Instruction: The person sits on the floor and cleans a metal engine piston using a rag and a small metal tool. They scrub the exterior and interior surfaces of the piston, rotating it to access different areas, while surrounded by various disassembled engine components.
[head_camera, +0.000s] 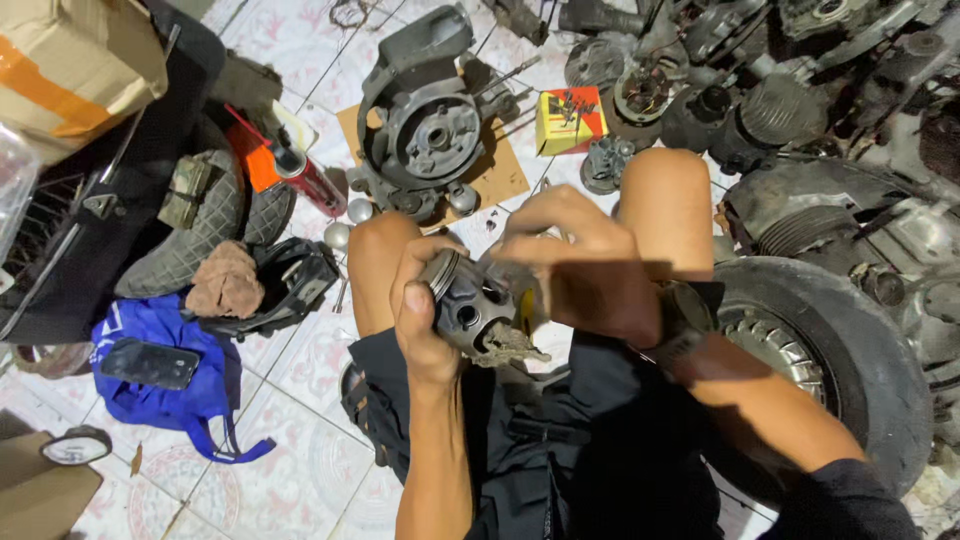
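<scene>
My left hand grips a dark, greasy metal piston with ringed grooves near its top, held over my lap between my knees. My right hand arches over the piston from the right, its fingers touching the piston's upper side. A dirty clump of rag or gasket scrap hangs at the piston's lower end. A dark watch sits on my right wrist.
A large engine case lies on cardboard ahead of my knees. A yellow and red box sits beside it. Engine parts crowd the upper right; a tyre stands at right. A red spray can, quilted seat, blue bag and phone lie left.
</scene>
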